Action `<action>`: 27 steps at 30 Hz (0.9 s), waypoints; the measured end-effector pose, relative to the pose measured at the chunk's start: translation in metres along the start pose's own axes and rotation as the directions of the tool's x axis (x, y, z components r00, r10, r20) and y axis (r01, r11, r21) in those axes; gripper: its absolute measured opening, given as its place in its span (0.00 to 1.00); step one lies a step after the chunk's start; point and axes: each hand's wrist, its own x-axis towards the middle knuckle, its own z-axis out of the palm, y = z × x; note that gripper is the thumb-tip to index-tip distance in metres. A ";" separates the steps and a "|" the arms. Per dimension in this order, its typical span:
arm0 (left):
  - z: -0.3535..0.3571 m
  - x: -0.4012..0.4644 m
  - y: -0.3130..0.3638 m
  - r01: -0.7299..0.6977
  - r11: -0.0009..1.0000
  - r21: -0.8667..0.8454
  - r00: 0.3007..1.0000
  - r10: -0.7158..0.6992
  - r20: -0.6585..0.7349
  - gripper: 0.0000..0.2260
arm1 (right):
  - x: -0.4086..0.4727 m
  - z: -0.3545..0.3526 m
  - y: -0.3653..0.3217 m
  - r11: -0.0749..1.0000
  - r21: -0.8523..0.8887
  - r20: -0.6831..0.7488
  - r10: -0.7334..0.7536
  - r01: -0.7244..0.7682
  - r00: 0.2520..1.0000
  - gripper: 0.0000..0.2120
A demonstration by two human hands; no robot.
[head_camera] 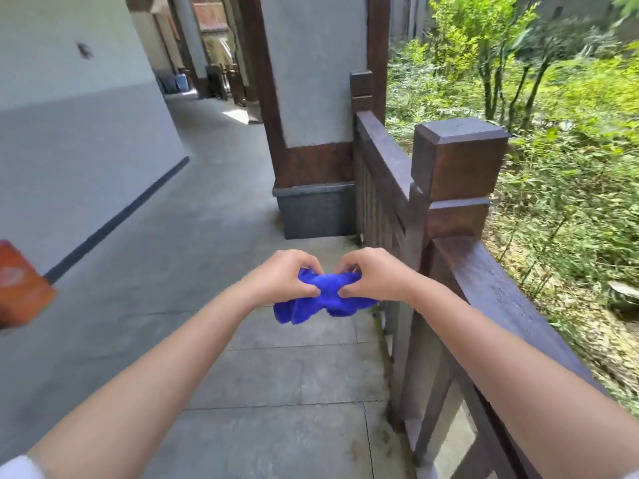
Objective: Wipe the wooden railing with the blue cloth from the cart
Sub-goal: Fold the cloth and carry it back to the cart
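A bunched blue cloth (321,299) hangs in the air over the stone floor, held between both hands. My left hand (287,278) pinches its left side and my right hand (371,274) pinches its right side, fingers curled into the fabric. The dark wooden railing (498,288) runs along the right, its top rail just to the right of my right hand and not touched by the cloth. A square wooden post (456,160) rises from the railing ahead of the hands.
A grey stone walkway (207,236) stretches ahead, with a white and grey wall on the left. A pillar with a stone base (314,209) stands ahead beside the railing. An orange object (20,285) shows at the left edge. Green plants grow beyond the railing.
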 end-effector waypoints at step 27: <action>-0.052 -0.546 -0.097 0.728 0.666 -0.162 0.614 -0.739 -0.276 0.05 | -0.112 0.215 -0.442 0.617 0.233 0.516 -0.733 0.752 0.442 0.10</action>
